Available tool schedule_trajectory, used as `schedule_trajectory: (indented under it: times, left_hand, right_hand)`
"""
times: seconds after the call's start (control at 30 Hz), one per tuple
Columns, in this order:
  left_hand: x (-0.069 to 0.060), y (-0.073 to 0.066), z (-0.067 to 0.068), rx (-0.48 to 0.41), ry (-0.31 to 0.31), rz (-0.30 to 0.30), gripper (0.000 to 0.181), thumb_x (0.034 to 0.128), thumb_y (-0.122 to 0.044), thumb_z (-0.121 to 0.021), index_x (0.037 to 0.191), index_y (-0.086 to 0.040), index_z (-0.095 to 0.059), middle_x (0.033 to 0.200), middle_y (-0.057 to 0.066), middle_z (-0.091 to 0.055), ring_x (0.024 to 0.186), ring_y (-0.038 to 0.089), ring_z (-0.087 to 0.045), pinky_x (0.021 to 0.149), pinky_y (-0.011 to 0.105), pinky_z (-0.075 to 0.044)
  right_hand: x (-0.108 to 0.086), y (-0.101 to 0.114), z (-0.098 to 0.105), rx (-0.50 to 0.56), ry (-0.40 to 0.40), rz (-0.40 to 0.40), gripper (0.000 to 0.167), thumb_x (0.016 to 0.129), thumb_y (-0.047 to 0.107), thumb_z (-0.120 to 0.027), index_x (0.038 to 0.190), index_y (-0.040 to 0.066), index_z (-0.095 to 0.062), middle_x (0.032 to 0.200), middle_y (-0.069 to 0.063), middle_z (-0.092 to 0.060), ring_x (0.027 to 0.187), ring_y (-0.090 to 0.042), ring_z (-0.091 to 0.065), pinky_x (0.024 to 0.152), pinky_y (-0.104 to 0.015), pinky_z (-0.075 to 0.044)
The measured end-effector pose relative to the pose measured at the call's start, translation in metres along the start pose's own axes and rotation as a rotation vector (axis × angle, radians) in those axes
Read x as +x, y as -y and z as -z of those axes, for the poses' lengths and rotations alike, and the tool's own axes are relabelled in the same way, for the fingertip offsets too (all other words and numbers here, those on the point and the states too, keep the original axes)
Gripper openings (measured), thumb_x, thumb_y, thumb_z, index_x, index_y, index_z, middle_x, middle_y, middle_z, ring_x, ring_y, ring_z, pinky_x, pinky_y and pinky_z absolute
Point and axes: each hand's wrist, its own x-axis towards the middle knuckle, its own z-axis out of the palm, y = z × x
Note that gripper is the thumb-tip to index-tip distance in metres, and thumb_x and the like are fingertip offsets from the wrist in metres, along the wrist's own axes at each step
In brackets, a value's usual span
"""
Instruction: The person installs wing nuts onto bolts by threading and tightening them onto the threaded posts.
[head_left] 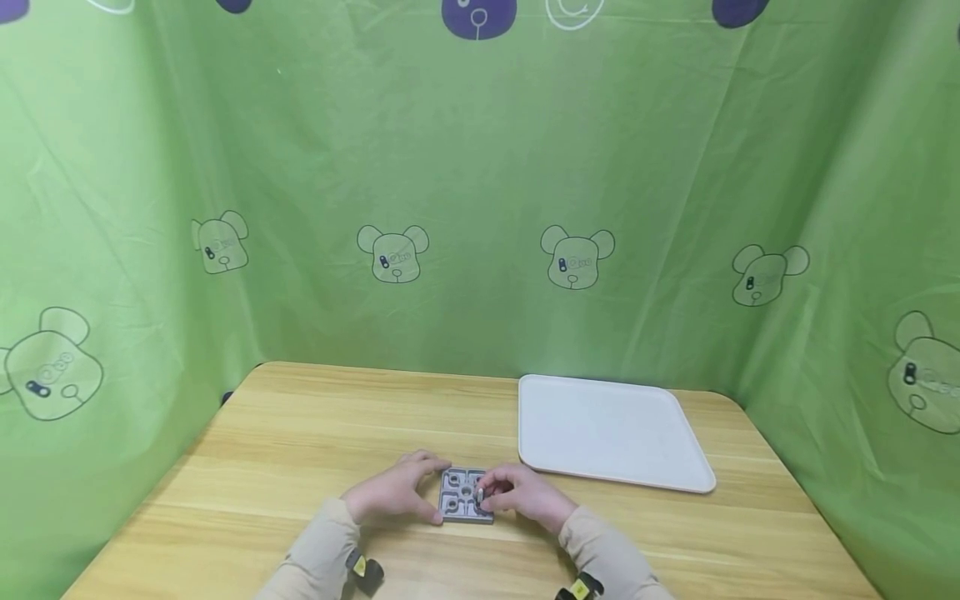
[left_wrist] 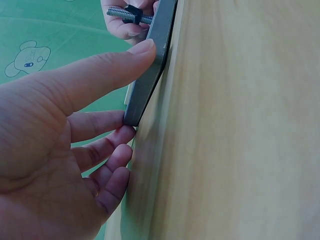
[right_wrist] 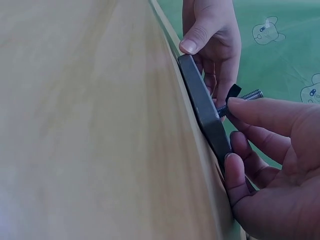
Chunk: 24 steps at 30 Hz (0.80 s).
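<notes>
A grey square plate (head_left: pixel 467 521) with several round holes and recesses lies on the table in the head view. My left hand (head_left: pixel 393 492) holds its left side, the thumb at the near corner and fingers at the far one. In the left wrist view a threaded stud (left_wrist: pixel 116 12) stands out from the plate, bearing a dark wing nut (left_wrist: pixel 132 15). My right hand (head_left: pixel 528 496) pinches this wing nut between thumb and fingers. From the right wrist, other fingers touch the plate's side edge. The fingers partly hide the nut.
A white tray (head_left: pixel 611 429) lies at the back right of the wooden table (head_left: pixel 315 433). Green cloth (head_left: pixel 480 150) with bear-head drawings hangs behind and on both sides.
</notes>
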Motion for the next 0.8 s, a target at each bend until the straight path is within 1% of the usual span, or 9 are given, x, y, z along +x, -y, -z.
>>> schedule_trajectory:
  times: [0.23,0.47,0.7,0.8]
  left_hand:
    - [-0.0001,0.0000,-0.0002,-0.002,0.003,0.002,0.085,0.0704,-0.032,-0.083,0.143,-0.007,-0.045,0.143,0.011,-0.046,0.134,0.036,-0.039,0.113,0.063,-0.032]
    - [-0.0008,-0.0019,0.0007,-0.013,0.004,0.006,0.085,0.0704,-0.030,-0.083,0.143,-0.007,-0.045,0.143,0.013,-0.046,0.134,0.036,-0.039,0.113,0.063,-0.032]
    - [-0.0011,-0.0021,0.0006,-0.010,0.000,0.007,0.086,0.0701,-0.030,-0.083,0.143,-0.007,-0.045,0.143,0.013,-0.046,0.134,0.036,-0.039,0.113,0.063,-0.031]
    - [-0.0012,-0.0024,0.0005,-0.007,0.000,0.006,0.086,0.0701,-0.030,-0.083,0.143,-0.007,-0.045,0.144,0.013,-0.046,0.134,0.037,-0.039,0.113,0.063,-0.032]
  right_hand:
    - [-0.0005,0.0051,-0.0022,-0.013,-0.013,0.001,0.022,0.080,0.006,-0.073,0.098,-0.005,-0.066,0.091,-0.005,-0.061,0.084,-0.014,-0.051,0.074,-0.021,-0.043]
    - [-0.0007,0.0062,-0.0057,-0.042,-0.043,0.012,0.020,0.079,0.005,-0.073,0.095,-0.004,-0.065,0.089,-0.009,-0.062,0.080,-0.013,-0.050,0.070,-0.019,-0.042]
    - [-0.0012,0.0092,-0.0077,-0.053,-0.061,0.003,0.021,0.076,0.005,-0.075,0.092,-0.003,-0.064,0.088,-0.006,-0.060,0.081,-0.014,-0.050,0.070,-0.019,-0.042]
    - [-0.0009,0.0078,-0.0067,-0.049,-0.055,0.001,0.024,0.075,0.005,-0.076,0.094,-0.002,-0.064,0.088,-0.006,-0.060,0.082,-0.015,-0.050,0.071,-0.019,-0.043]
